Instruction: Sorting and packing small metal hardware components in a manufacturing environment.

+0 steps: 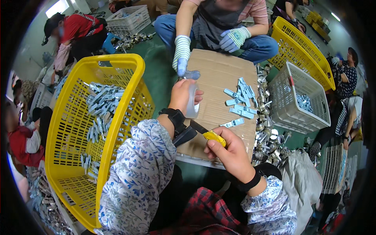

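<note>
My left hand is closed around a translucent whitish ring, which looks like a roll of clear tape, above the left side of a cardboard sheet. In my right hand is a knife with a yellow handle, its dark blade pointing up and left toward my left wrist. Several light blue clips lie on the cardboard, and a single blue clip rests just beyond the knife. A co-worker's gloved hand reaches down right beside my left fingers; whether they touch is hard to tell.
Left of me stands a large yellow basket holding many blue clips. Metal parts are heaped along the cardboard's right edge, beside a grey crate. A co-worker sits opposite. A whitish sack lies at the right.
</note>
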Demonstrator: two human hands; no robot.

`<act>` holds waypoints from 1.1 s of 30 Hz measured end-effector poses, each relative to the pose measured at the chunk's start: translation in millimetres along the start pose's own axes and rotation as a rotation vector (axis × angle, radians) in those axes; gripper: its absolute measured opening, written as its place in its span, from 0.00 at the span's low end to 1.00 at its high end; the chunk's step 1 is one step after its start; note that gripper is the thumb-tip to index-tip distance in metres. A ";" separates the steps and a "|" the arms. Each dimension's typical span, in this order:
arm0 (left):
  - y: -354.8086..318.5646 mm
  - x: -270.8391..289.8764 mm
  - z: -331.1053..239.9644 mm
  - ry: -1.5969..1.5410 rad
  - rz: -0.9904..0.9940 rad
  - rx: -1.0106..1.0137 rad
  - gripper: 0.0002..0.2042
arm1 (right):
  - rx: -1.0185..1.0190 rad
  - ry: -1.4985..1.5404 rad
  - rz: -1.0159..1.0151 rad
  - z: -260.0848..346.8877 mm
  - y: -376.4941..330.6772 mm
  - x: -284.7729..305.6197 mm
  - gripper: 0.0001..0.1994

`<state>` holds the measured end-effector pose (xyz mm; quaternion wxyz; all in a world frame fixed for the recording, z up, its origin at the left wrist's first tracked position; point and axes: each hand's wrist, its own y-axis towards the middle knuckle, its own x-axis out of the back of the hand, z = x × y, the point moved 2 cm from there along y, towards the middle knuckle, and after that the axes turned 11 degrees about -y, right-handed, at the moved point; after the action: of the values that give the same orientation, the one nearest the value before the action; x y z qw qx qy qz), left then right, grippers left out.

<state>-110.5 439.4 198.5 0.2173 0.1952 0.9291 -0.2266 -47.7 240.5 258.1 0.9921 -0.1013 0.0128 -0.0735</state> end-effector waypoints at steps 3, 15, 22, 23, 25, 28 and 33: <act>-1.6 0.4 -2.3 -0.004 -0.021 -0.004 0.10 | 0.009 -0.021 0.009 -0.3 0.4 -1.4 0.07; -6.8 -3.9 -18.1 0.023 -0.006 -0.187 0.14 | 0.050 -0.051 -0.034 -0.2 -4.2 6.4 0.10; -60.6 -12.1 -45.0 0.206 0.325 -0.432 0.23 | 0.116 0.009 -0.028 -0.4 -17.3 24.7 0.12; -73.1 -9.6 -48.7 0.300 0.354 -0.471 0.21 | 0.120 0.024 -0.024 -2.0 -19.0 27.0 0.12; -99.1 -7.8 -50.6 0.228 0.409 -0.504 0.17 | 0.137 0.021 -0.041 -0.7 -24.7 31.9 0.12; -138.2 18.4 -39.3 0.196 0.437 -0.366 0.20 | 0.152 0.009 -0.063 0.0 -33.5 36.7 0.11; -230.9 62.1 25.6 0.047 0.105 -0.268 0.18 | 0.180 -0.028 -0.071 1.8 -44.1 35.9 0.10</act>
<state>-260.5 253.3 225.1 0.2314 0.2182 0.9443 -0.0842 -18.4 192.8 268.4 0.9940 -0.0133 -0.0115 -0.1078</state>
